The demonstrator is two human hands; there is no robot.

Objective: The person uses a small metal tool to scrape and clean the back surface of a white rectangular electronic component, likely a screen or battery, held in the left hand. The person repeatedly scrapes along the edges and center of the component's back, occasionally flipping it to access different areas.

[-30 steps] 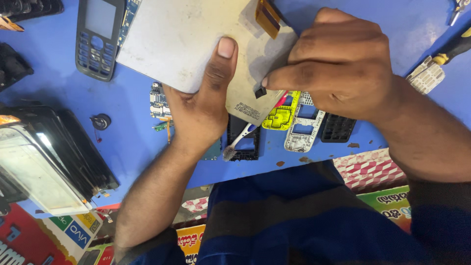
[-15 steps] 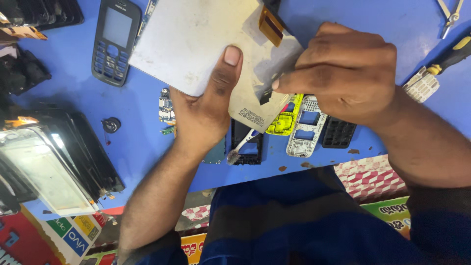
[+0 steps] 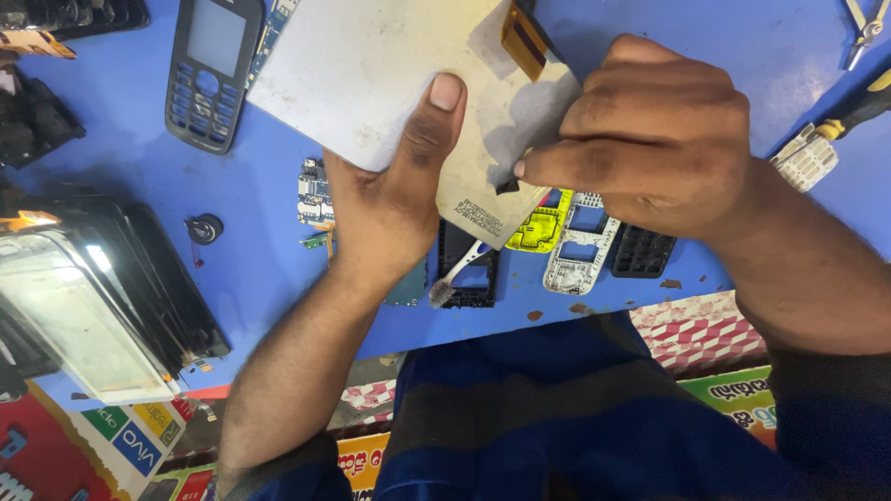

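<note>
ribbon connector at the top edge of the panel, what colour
Orange-amber ribbon connector, on the grey panel; the head view shows it.

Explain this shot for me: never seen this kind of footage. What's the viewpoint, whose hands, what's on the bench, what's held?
One camera, worn on a person's head, looks down at their own bare hands over a blue bench. The left hand grips a flat grey metal-backed panel with an orange ribbon cable, thumb pressed on top. The right hand pinches a small dark piece at the panel's edge. Around it lie a dark keypad phone, phone frames, one yellow, a small brush, a stack of glass screens and pliers.
</note>
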